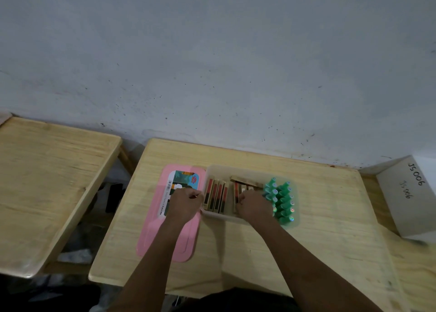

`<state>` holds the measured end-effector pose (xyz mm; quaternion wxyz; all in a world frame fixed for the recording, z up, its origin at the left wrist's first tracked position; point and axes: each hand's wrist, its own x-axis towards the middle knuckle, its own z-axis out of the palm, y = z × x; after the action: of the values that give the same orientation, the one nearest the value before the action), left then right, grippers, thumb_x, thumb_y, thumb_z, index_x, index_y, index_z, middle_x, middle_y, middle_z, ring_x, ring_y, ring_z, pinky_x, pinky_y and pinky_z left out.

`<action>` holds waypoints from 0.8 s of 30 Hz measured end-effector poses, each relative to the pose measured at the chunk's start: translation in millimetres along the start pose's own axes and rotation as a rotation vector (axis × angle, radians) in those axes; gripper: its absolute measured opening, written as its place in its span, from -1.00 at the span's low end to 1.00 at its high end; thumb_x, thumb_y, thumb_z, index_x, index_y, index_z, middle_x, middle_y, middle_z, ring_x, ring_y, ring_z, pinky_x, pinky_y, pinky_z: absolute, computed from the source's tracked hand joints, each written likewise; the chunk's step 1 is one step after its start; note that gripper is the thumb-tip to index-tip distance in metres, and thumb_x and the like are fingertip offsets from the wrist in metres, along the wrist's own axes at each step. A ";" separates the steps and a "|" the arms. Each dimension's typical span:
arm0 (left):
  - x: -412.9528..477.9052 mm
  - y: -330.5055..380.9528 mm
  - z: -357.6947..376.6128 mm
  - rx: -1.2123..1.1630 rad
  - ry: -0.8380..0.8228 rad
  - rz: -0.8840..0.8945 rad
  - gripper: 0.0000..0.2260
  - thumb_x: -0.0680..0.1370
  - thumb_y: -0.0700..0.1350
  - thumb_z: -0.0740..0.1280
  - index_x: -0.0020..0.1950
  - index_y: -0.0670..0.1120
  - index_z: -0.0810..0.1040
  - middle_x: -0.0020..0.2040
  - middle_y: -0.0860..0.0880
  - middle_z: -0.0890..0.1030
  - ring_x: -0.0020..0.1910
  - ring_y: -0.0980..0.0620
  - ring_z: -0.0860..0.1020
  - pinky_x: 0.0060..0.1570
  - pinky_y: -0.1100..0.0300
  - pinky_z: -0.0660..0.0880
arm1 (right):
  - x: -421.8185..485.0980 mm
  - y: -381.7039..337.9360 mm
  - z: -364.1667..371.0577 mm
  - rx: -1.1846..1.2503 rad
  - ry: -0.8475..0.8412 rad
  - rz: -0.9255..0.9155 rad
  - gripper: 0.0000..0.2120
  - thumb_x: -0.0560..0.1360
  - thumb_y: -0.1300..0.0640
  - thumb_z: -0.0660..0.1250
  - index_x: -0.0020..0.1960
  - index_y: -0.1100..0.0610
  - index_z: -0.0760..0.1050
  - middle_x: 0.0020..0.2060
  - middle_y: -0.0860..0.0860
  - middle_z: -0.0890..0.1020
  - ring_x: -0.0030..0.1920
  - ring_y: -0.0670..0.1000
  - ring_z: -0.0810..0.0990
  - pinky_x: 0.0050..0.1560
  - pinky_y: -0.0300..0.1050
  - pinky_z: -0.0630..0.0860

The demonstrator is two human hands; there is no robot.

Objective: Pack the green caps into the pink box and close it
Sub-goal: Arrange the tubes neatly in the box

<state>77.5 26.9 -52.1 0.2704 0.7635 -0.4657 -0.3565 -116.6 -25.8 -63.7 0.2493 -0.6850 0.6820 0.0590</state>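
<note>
Nearest, the pale wooden desk (259, 252) shows open wood between the forearms, which looks like room enough to swing a lid across. The left grip (186, 202) curls at the left rim of the translucent plastic box (226, 169) (whether it pinches the rim I cannot tell). The right grip (253, 205) closes on the gold card cartons (215, 195) inside. The green plastic caps (282, 201) stand in two rows at the box's right end, so packing looks done. The flat pink plastic lid (165, 241) lies just beside the box's left wall, so closing remains. Beyond, the desk's far edge meets the grey wall (212, 76).
</note>
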 end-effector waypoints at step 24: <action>-4.9 1.9 2.3 -0.006 0.023 0.013 -0.78 0.54 -0.10 0.33 0.09 -0.19 0.64 -0.01 -0.12 0.68 -0.13 0.07 0.57 -0.16 0.31 0.43 | -3.3 -10.7 -2.9 0.091 -0.008 -0.119 -0.76 0.52 0.07 0.26 0.13 0.00 0.61 0.01 0.01 0.66 -0.03 0.07 0.64 0.00 -0.05 0.59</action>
<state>73.1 30.3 -50.7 0.2805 0.7637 -0.4664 -0.3472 -107.2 -24.6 -57.0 0.2859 -0.7121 0.6410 0.0156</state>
